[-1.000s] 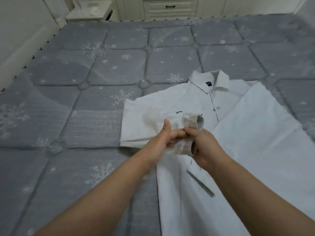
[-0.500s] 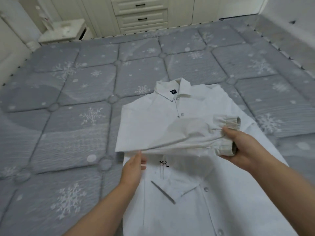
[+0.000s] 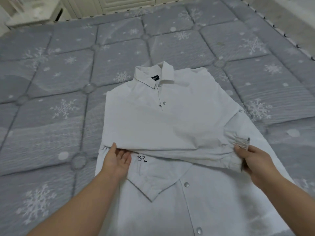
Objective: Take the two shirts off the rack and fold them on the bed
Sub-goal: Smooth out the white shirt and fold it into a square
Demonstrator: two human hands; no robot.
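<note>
A white snap-button shirt [image 3: 170, 120] lies front up on the grey snowflake bed [image 3: 51, 116], collar pointing away from me. One sleeve is folded across its chest from left to right. My right hand [image 3: 250, 160] pinches the ribbed cuff [image 3: 242, 143] at the shirt's right edge. My left hand [image 3: 117, 159] sits at the left edge, thumb on top of the sleeve fold and fingers beneath it. A pocket flap [image 3: 151, 184] and small black embroidery [image 3: 141, 158] show below the sleeve. I cannot pick out a second shirt.
White drawers [image 3: 109, 4] and a small bedside table [image 3: 32, 16] stand beyond the far end of the bed. The bed's right edge [image 3: 279, 26] runs along a pale wall. Mattress surface stretches to the left and behind the shirt.
My hands have moved apart from the middle, with the right one drawing the cuff across to the shirt's right edge. The sleeve now lies lower and flatter over the chest.
</note>
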